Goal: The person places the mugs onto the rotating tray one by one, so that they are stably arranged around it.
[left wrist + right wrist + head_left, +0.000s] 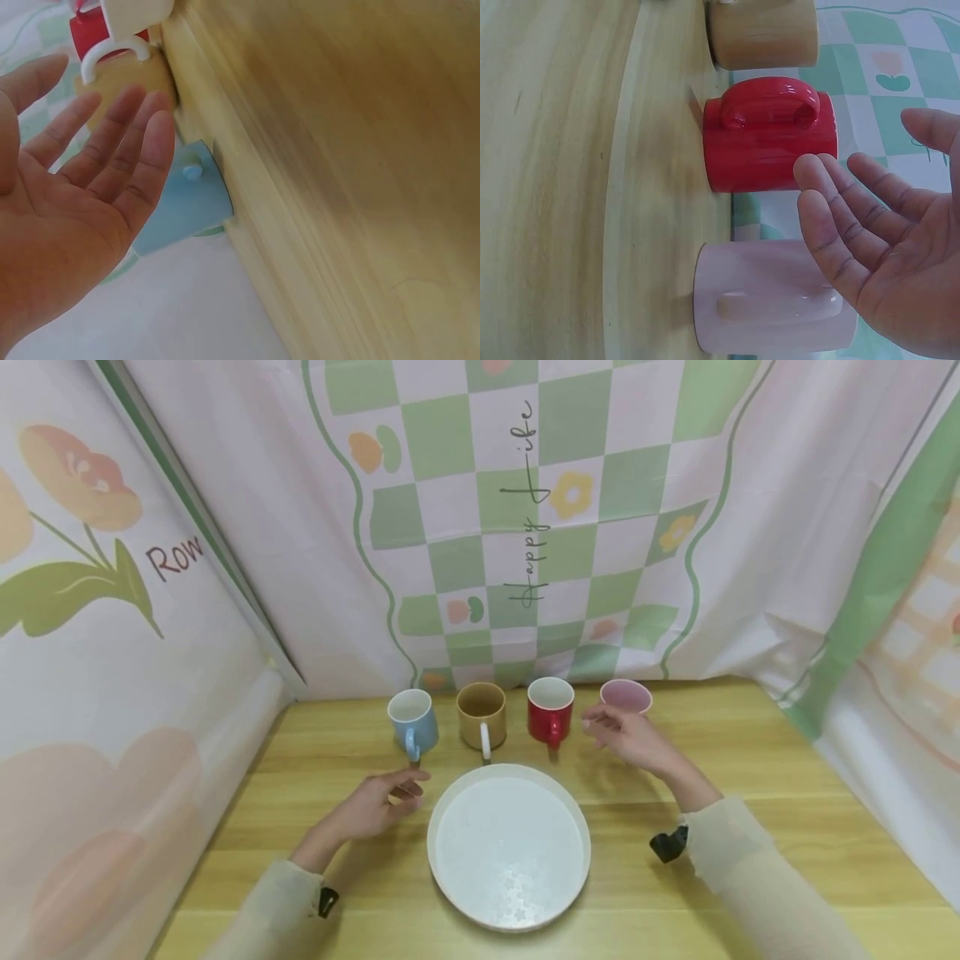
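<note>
red mug [541,718] stands upright on a wood-grain table [622,902], third from the left in a row of four at the far edge, between a brown mug [472,724] with a white handle and a pink mug [626,695]. a light blue mug [422,727] stands at the row's left end, its handle, like the brown and red ones, turned toward the person. the right hand [632,741] reaches to the gap between the red and pink mugs, covering part of the pink one in the head view. its fingers are gently bent, with the thumb held apart, clamped on nothing; whether a fingertip brushes either mug cannot be told. the left hand [377,805] hovers near the blue mug and just beside a round white tray [510,860], its fingers loosely extended, thumb spread away from them, nothing in its grasp. the tray lies in front of the row, between the two forearms. both arms wear cream sleeves [750,860], with a dark device at each wrist. behind the mugs hangs a green-and-white checked cloth [573,422], printed with small flowers and the words "happy life" running sideways; a floral panel [82,693] rises at left.
</note>
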Motion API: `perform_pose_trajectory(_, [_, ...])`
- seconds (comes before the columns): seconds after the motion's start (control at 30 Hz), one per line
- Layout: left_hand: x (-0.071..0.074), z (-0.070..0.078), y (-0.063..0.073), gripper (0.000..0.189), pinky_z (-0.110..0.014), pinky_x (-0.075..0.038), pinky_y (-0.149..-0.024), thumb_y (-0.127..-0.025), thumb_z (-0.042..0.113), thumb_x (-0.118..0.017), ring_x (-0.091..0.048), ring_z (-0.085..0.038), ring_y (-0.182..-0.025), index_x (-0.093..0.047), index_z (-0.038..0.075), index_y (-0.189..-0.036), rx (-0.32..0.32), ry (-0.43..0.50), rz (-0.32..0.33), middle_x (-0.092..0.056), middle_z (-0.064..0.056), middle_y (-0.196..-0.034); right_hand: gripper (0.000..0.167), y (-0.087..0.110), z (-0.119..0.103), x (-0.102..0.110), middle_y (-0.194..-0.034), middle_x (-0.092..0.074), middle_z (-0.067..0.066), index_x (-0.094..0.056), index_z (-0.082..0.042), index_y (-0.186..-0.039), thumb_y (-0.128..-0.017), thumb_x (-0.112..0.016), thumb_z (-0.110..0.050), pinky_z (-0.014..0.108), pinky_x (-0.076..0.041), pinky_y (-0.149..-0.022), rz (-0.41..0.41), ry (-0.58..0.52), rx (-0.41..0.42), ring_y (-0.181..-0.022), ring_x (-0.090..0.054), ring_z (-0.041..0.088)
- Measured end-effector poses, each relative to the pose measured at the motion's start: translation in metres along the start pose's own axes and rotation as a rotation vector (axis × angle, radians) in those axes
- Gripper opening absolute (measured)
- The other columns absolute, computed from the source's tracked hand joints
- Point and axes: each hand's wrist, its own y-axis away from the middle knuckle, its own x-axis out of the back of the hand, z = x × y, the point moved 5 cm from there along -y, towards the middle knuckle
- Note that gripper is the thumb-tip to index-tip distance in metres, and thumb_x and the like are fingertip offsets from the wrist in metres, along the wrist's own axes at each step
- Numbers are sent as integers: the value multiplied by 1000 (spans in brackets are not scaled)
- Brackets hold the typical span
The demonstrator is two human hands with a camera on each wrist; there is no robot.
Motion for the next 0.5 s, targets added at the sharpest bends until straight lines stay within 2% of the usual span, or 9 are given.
perform_pose_trajectory(0.2, [-4,0,0,39,-40,-58,-90,-99,12,-60,-68,-29,-104,-55,2,-137,-2,12,-18,-70,-17,-113,43,0,2,-4,-120,-67,23,-55,1,-133,-105,-51,-31,47,-59,-79,4,6,-14,-95,-68,36])
perform_pose_trajectory(0.5, [-9,-4,-1,40,-37,-58,-92,-101,18,-59,-68,-26,-105,-54,3,-138,-7,2,-30,-71,-11,-114,40,-1,1,-6,-120,-67,26,-57,-1,-130,-105,-51,-30,37,-57,-74,7,4,-20,-95,-68,37])
